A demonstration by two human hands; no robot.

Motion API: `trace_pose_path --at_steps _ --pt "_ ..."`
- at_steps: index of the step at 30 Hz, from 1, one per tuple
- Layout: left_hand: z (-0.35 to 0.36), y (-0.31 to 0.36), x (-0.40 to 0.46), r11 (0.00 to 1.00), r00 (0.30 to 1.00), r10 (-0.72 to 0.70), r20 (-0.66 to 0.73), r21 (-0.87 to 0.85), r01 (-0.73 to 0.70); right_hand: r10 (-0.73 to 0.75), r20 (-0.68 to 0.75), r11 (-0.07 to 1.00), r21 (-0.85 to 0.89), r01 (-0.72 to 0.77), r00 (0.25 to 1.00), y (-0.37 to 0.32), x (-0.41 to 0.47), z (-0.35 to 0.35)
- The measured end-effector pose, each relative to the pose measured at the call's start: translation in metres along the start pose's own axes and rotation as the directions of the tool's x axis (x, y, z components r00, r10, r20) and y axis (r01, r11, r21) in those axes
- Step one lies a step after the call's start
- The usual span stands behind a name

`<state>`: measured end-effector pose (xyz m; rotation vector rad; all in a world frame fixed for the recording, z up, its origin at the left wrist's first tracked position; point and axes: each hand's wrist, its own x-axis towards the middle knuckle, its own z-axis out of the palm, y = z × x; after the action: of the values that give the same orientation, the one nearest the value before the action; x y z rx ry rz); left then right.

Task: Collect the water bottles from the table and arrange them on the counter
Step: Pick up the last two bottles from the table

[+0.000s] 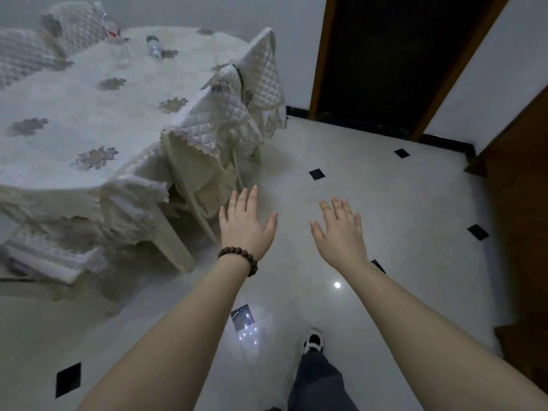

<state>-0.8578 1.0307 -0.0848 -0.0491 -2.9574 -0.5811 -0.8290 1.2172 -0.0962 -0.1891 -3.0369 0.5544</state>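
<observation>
While both arms reach over pale tiled floor (pixel 385 179), left hand (pixel 244 225) & right hand (pixel 341 232) splay empty; 1 clear plastic bottle (pixel 154 47) lies on white-clothed table (pixel 89 93).

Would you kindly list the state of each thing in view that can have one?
Left hand: open, empty, wearing a dark bead bracelet.
Right hand: open, empty.
Clear plastic water bottle: lying on its side on the table.
White floral-clothed table: covered, cloth hanging over the edge.
Dark wood-framed doorway: open, dark inside.

Glossy tiled floor (pixel 370 179), quilted cloth chair covers (pixel 261 75), lacy tablecloth (pixel 74 114).
</observation>
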Motion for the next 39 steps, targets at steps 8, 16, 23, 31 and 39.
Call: trace_pose_path --at_steps 8,16,23,31,39 --pt "0.063 0.062 0.168 0.999 0.999 0.041 0.011 -0.021 -0.041 0.032 -0.041 0.999 0.042 -0.031 0.999 0.056 0.177 -0.009" --pt "0.089 0.144 0.355 0.999 0.999 0.033 -0.041 -0.010 -0.034 0.032 -0.077 0.998 0.058 -0.028 0.997 0.104 0.370 -0.054" --pt "0.119 0.174 0.479 1.000 0.999 0.022 -0.045 -0.015 -0.023 0.015 -0.068 0.999 0.035 -0.013 0.998 0.131 0.498 -0.060" --pt "0.164 0.182 0.655 1.000 0.997 -0.020 -0.080 -0.021 0.018 -0.057 -0.044 0.998 0.005 0.057 0.997 0.137 0.687 -0.042" --pt "0.153 0.184 0.862 0.995 0.979 -0.095 -0.178 0.004 0.098 -0.197 -0.038 0.980 0.023 0.198 0.980 0.092 0.912 -0.062"
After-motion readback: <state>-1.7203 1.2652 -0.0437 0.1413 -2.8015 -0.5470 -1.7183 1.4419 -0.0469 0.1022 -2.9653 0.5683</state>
